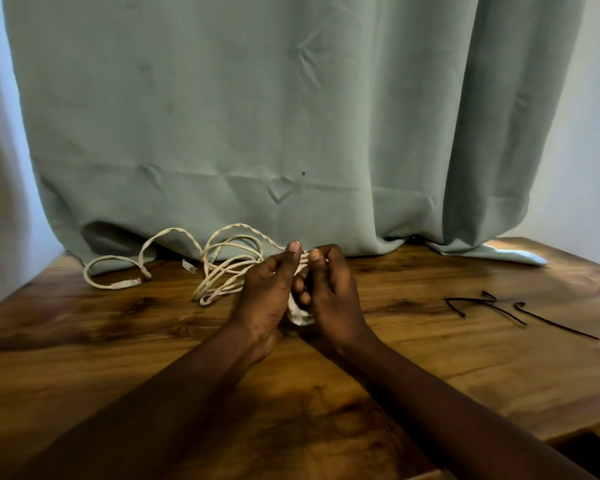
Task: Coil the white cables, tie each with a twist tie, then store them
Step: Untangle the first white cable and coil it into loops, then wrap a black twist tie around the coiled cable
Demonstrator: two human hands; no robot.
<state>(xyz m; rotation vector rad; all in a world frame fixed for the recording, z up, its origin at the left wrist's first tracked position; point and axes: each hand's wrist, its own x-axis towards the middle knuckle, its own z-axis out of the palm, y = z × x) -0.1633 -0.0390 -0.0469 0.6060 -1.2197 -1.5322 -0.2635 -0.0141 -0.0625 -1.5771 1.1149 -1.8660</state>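
Several white cables (222,268) lie in loose loops on the wooden table (153,341), trailing left toward the curtain, with plug ends showing. My left hand (267,289) and my right hand (329,289) meet at the table's middle, both holding a bunch of white cable (298,315) between them. The thumbs point up and pinch the strands near the top. Part of the bunch pokes out below the palms; the rest is hidden by the hands. Black twist ties (492,306) lie on the table to the right.
A grey-green curtain (291,116) hangs behind the table and drapes onto its back edge. The table's right front corner drops off at the lower right.
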